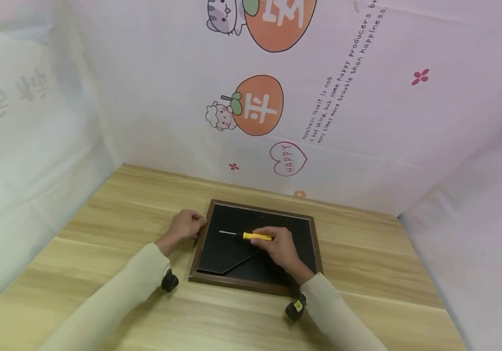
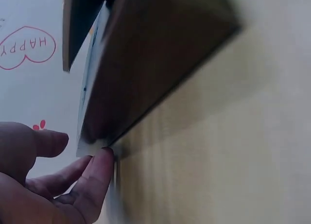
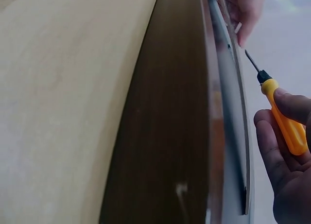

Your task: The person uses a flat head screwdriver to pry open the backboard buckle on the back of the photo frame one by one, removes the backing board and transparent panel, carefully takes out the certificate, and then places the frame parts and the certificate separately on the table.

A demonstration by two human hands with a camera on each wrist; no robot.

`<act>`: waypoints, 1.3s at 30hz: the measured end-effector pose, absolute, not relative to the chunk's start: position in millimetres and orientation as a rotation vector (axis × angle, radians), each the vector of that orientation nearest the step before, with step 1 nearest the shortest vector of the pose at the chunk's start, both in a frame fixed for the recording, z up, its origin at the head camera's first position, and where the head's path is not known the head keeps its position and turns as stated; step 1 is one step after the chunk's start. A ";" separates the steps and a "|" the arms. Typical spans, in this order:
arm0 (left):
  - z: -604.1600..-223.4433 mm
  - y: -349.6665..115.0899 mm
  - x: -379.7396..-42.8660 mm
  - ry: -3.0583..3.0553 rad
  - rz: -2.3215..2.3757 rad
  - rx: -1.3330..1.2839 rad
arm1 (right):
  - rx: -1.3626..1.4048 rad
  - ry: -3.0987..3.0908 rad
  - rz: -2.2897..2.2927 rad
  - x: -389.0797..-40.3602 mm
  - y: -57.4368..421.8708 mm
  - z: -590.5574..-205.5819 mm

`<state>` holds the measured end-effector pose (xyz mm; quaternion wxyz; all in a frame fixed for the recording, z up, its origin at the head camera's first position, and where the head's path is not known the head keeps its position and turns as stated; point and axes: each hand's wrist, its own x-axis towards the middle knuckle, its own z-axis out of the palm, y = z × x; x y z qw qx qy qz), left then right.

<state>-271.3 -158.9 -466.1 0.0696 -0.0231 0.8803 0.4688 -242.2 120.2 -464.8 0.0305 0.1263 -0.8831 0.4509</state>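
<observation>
A picture frame [image 1: 246, 285] with a brown border lies on the table, its black back up. Over that back lies a black board [image 1: 224, 251] with a slanted edge; the right wrist view shows it raised slightly along the frame. My right hand [image 1: 280, 246] grips the yellow handle of a screwdriver [image 3: 286, 119] above the board, shaft pointing left. At the frame's left side is my left hand [image 1: 185, 224]. In the left wrist view its fingertips [image 2: 102, 161] are right at the frame's lower edge, thumb held apart.
The wood-grain table [image 1: 145, 204] extends around the frame on all sides. White printed sheets [image 1: 167, 97] hang behind and at both sides. A wrist camera [image 1: 170, 281] sits at the left cuff, another [image 1: 295, 309] at the right.
</observation>
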 end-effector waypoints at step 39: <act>-466.5 -152.2 -285.8 2.746 1.306 0.026 | 0.485 -2.879 1.008 -252.2 87.5 -458.4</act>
